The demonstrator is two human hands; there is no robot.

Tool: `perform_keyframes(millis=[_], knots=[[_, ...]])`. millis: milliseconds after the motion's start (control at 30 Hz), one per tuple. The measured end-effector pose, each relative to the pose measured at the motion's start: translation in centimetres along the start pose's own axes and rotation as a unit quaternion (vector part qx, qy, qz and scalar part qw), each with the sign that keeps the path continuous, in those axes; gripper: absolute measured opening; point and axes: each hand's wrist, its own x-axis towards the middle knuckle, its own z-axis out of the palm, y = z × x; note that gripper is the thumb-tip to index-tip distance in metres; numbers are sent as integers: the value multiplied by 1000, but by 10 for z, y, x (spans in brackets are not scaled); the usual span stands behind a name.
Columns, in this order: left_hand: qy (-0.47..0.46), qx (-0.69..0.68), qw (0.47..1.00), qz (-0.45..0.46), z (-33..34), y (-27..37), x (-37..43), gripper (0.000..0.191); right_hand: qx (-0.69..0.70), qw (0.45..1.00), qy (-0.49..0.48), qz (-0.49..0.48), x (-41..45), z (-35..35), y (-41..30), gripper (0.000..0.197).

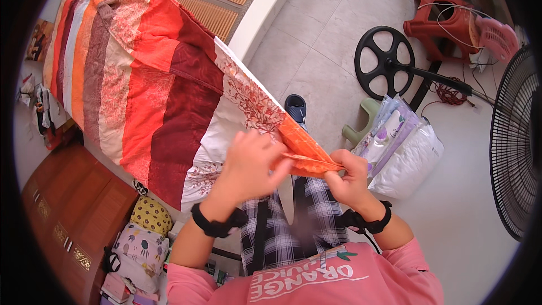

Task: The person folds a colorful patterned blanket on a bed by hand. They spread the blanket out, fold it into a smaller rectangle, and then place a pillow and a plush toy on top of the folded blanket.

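Observation:
A large striped bedding cover in red, maroon, orange and cream stretches from the bed at upper left down to my hands. My right hand pinches its narrow orange corner between thumb and fingers. My left hand is over the white and orange part near the edge, slightly blurred, with thumb and fingers apart. An orange fold of the cover runs between the two hands. Whether the left fingertips touch the cloth is hard to see.
A bed with a woven mat lies beyond the cover. To the right are a black pedestal fan, its round base, a red plastic stool, a green stool and plastic-wrapped packages. Pillows sit beside a wooden cabinet.

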Motion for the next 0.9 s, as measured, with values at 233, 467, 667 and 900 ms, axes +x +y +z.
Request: perform_keyframes(millis=[233,467,667,900], knots=[[145,-586,674,-425,44,-97,-19,33,14,984,-108,-138,-1,1,-5,11],[310,-730,442,-419,90,-171,-1,40,58,963,-207,-165,-6,6,-8,13],[575,-182,741,-297,-53,-105,-20,19,179,969,-170,-8,-6,7,-14,4],[73,65,917,-387,-115,-30,56,24,356,933,20,55,-31,-25,-49,15]])
